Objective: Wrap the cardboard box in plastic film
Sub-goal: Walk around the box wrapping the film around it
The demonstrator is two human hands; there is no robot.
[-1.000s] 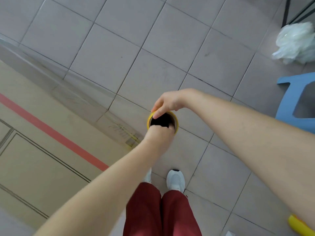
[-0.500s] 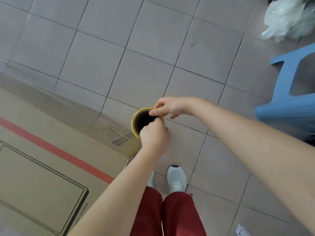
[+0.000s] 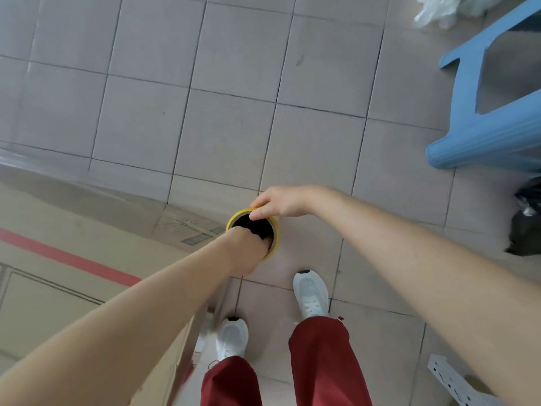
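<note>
Off the cardboard box (image 3: 73, 230) corner, over tiles (image 3: 228, 136): left hand (image 3: 248, 249) hooked inside film roll (image 3: 276, 236), right hand (image 3: 281, 202) pinching rim.

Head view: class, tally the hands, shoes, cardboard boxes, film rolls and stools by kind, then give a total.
hands: 2, left hand and right hand
shoes: 2, left shoe and right shoe
cardboard box: 1
film roll: 1
blue stool: 1
Total: 7

The left hand (image 3: 248, 247) now has its fingers down inside the roll (image 3: 277, 238) again; a moment ago it sat on the rim. The feet are wider apart, with the right shoe (image 3: 311, 294) ahead of the left shoe (image 3: 232, 336). A black bag (image 3: 527, 218) now shows near the stool (image 3: 483, 136).
</note>
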